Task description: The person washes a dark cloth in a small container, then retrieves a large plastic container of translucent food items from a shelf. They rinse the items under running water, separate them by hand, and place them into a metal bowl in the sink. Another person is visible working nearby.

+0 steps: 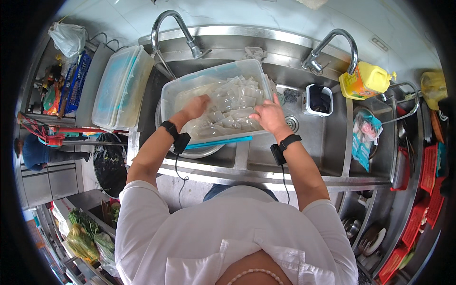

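A translucent plastic bin (213, 75) sits tilted over the sink, partly on a round metal basin (199, 152). Inside are many clear, squarish pieces (237, 94), heaped to the right in cloudy liquid; whether they are sheets or pouches I cannot tell. My left hand (196, 107) reaches into the bin's left half with bent fingers, slightly blurred, and its fingertips are unclear. At the right wall is my right hand (271, 115), its thumb over the nearest pieces and one finger pointing up along the rim. Whether it grips anything is hidden. A blue strip (219, 142) lies along the bin's near side.
Two curved faucets (171, 14) (336, 34) rise behind the sink. Right of the bin are a drain (292, 123), a white tub (306, 103) with dark contents and a yellow jug (370, 80). Lidded bins (117, 89) stand left. Farther left is a person (35, 151).
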A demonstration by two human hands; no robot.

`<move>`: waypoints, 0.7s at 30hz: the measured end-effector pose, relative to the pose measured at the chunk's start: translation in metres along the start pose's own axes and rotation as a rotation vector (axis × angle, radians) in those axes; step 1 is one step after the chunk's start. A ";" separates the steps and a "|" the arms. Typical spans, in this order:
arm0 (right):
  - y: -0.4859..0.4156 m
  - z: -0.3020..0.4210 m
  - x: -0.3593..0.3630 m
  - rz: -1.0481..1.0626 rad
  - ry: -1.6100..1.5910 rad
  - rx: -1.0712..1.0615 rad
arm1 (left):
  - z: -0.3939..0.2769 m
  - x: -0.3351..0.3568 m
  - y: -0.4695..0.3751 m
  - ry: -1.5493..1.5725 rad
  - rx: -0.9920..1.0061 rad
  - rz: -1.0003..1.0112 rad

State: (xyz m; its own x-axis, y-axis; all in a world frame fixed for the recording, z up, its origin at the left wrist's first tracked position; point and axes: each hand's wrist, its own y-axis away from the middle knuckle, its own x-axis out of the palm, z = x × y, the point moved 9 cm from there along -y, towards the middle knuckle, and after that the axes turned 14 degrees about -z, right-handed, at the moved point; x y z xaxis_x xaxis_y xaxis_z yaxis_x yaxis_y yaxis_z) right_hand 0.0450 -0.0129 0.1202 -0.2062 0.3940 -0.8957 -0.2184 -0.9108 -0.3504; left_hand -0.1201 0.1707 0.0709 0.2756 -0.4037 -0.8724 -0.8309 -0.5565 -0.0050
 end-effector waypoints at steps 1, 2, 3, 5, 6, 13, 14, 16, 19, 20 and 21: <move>-0.001 0.004 -0.004 -0.041 -0.004 -0.033 | 0.005 -0.008 -0.002 -0.171 -0.021 -0.091; -0.001 0.002 -0.002 -0.014 -0.001 -0.010 | 0.010 -0.014 -0.002 -0.360 -0.066 -0.142; -0.001 0.001 -0.001 -0.017 -0.004 -0.009 | 0.003 -0.010 -0.006 -0.303 -0.025 -0.114; 0.001 -0.003 0.003 0.023 0.012 0.016 | -0.012 0.006 -0.023 -0.227 0.009 0.014; 0.003 -0.006 0.008 0.068 0.032 0.040 | -0.026 0.016 -0.032 -0.171 0.057 0.065; 0.012 -0.010 0.010 0.127 0.068 0.072 | -0.099 0.064 -0.083 -0.101 0.147 -0.042; 0.013 -0.010 0.010 0.130 0.072 0.076 | -0.094 0.082 -0.089 -0.161 0.050 0.100; 0.014 -0.010 0.009 0.114 0.076 0.070 | -0.090 0.101 -0.090 -0.243 0.019 0.235; 0.015 -0.012 0.004 0.012 0.034 0.088 | -0.097 0.091 -0.093 -0.243 0.232 0.159; 0.016 -0.013 0.004 0.001 0.029 0.100 | -0.097 0.077 -0.093 -0.192 0.316 0.096; 0.016 -0.015 0.005 -0.010 0.023 0.111 | -0.097 0.061 -0.091 -0.141 0.399 0.034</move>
State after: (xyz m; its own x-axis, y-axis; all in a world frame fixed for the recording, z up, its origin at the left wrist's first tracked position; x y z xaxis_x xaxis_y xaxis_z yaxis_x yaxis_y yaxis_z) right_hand 0.0544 -0.0275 0.1062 -0.1822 0.3990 -0.8987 -0.3246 -0.8871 -0.3281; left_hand 0.0195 0.1259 0.0658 0.1991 -0.2982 -0.9335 -0.9679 -0.2087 -0.1398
